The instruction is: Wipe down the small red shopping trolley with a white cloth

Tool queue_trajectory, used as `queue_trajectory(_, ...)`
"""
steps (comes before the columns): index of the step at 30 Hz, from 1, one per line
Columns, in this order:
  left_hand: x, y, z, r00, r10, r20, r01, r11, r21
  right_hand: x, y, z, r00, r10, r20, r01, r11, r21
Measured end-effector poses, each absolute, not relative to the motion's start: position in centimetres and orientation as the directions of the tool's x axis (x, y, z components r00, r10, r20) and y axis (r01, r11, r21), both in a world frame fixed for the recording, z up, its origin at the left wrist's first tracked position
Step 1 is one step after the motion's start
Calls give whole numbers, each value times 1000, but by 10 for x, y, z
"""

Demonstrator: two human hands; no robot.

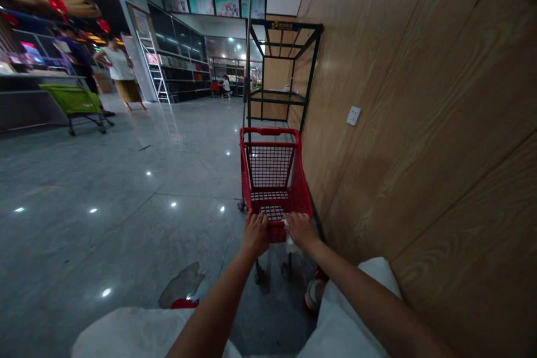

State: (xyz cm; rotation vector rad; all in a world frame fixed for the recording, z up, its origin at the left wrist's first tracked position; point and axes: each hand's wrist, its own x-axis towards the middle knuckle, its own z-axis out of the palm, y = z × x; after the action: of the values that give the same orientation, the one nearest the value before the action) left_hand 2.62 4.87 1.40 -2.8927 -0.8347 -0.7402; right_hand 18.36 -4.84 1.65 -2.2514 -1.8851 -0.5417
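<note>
Two hands: left hand (pixel 255 233), right hand (pixel 299 229); one red cart (pixel 272 179).

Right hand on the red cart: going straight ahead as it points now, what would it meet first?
The right hand already grips the red cart at its near edge, so its mesh basket comes first; beyond that, probably the dark metal rack.

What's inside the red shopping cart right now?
The red cart shows only bare mesh, no goods visible. The left hand and right hand, gripping its near end, hide that edge.
</note>
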Motion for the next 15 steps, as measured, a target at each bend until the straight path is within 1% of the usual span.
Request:
queue_trajectory(4,27,52,15,747,483,457,507,-858,79,136,-13,-1,174,863,474,972,-228,58)
queue_trajectory(6,22,57,15,765,465,446,488,-870,70,135,-9,-6,135,849,510,979,-194,64)
queue_trajectory(9,14,65,14,798,437,414,460,-887,48,169,-26,-10,7,847,532,989,-84,121)
queue_trajectory(11,12,66,14,796,456,398,477,-878,52,199,-45,-11,-31,821,570,987,-65,147)
queue_trajectory(13,16,64,14,781,490,387,508,-859,64,220,-59,-10,-15,790,613,987,-88,137)
queue_trajectory(15,21,58,16,764,520,383,536,-841,72,219,-62,-10,52,777,627,987,-135,86)
